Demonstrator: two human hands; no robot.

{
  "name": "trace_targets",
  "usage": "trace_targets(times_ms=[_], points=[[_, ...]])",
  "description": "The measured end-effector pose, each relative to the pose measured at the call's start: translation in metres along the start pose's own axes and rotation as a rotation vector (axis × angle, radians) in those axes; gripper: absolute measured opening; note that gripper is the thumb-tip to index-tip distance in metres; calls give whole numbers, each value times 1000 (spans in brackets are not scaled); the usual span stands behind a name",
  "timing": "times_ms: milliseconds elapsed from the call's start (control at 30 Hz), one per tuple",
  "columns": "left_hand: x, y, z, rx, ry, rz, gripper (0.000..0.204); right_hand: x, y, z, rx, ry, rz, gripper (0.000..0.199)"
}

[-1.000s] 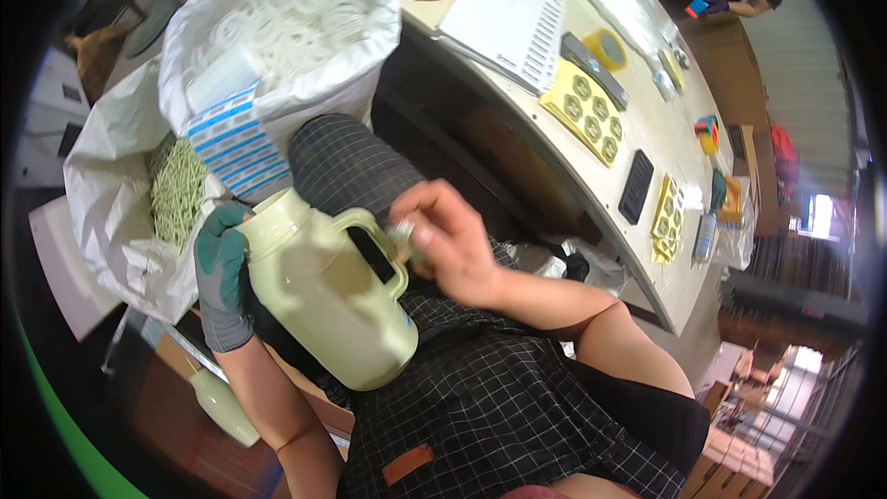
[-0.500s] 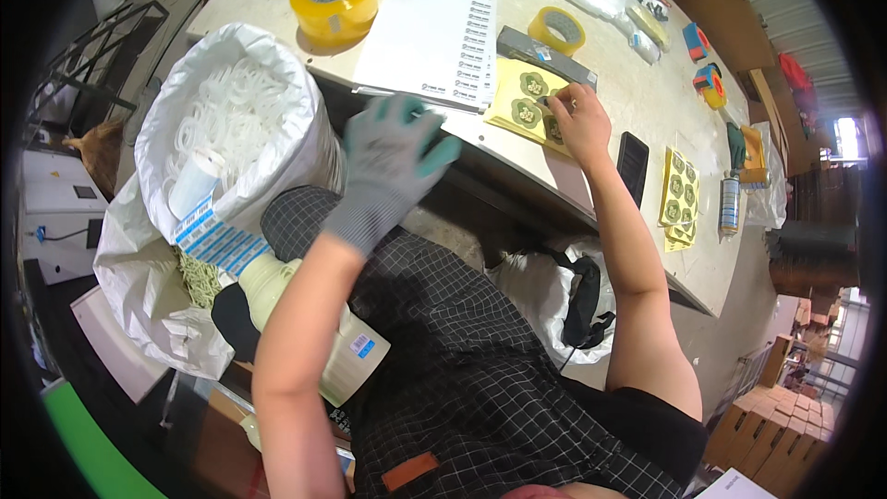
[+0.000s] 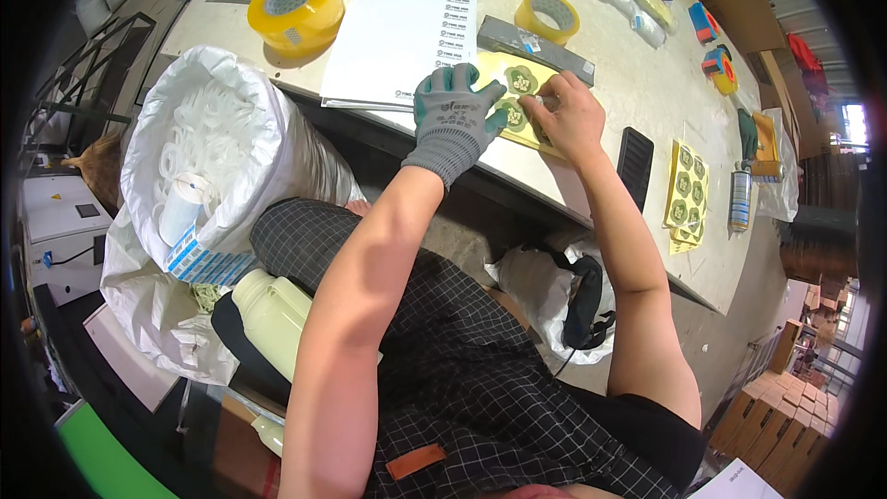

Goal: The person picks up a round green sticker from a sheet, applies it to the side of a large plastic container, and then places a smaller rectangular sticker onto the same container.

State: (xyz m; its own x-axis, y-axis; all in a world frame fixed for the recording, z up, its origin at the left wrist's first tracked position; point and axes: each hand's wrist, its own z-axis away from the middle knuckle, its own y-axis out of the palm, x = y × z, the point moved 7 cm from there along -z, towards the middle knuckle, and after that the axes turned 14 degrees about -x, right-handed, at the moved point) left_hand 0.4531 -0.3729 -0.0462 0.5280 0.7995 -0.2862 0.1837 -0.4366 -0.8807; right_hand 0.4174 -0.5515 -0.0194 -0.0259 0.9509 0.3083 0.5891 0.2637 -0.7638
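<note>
A yellow sheet (image 3: 492,67) of dark green flower-shaped stickers lies near the table's front edge. My bare right hand (image 3: 571,117) is over its right part, thumb and forefinger pinched at the edge of a sticker (image 3: 511,115). How much of that sticker is lifted, I cannot tell. From the left, my left hand (image 3: 455,118), in a grey and teal glove, reaches to the sheet's left edge. Its thumb and forefinger are apart and point toward the stickers, with nothing visible between them. Behind the sheet lies a long dark grey box (image 3: 536,49).
White printed paper (image 3: 388,42) lies left of the sheet, tape rolls (image 3: 297,11) behind. A black tray (image 3: 635,166) and another sticker sheet (image 3: 685,189) are at right. A white sack of clear rings (image 3: 212,129) stands left, beside a pale green bottle (image 3: 274,314).
My gloved left hand has moved right and forward from above the sack's side to the sticker sheet. My right hand has shifted slightly left, still pinching. The view has turned a little.
</note>
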Motion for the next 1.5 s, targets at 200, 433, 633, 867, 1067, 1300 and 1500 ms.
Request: trace_targets(times_ms=[200, 433, 633, 867, 1067, 1300, 1500], points=[[3, 0, 0, 4, -11, 0, 49, 3, 4, -1, 17, -14, -4, 30], [-6, -9, -8, 228, -28, 2, 67, 10, -16, 2, 187, 189, -138, 38], [11, -20, -2, 325, 151, -35, 85, 97, -59, 17, 351, 237, -750, 33], [0, -46, 188, 84, 663, -789, 49, 217, -36, 45, 691, 284, -1118, 27], [4, -223, 295, -103, -66, 202, 53, 337, -3, 97, 1032, 47, -1017, 30], [30, -265, 438, -554, -586, -130, 85, 419, 13, 141, 1122, -266, -811, 42], [50, -229, 457, -737, -585, -102, 87, 444, 11, 156, 1125, -423, -609, 45]])
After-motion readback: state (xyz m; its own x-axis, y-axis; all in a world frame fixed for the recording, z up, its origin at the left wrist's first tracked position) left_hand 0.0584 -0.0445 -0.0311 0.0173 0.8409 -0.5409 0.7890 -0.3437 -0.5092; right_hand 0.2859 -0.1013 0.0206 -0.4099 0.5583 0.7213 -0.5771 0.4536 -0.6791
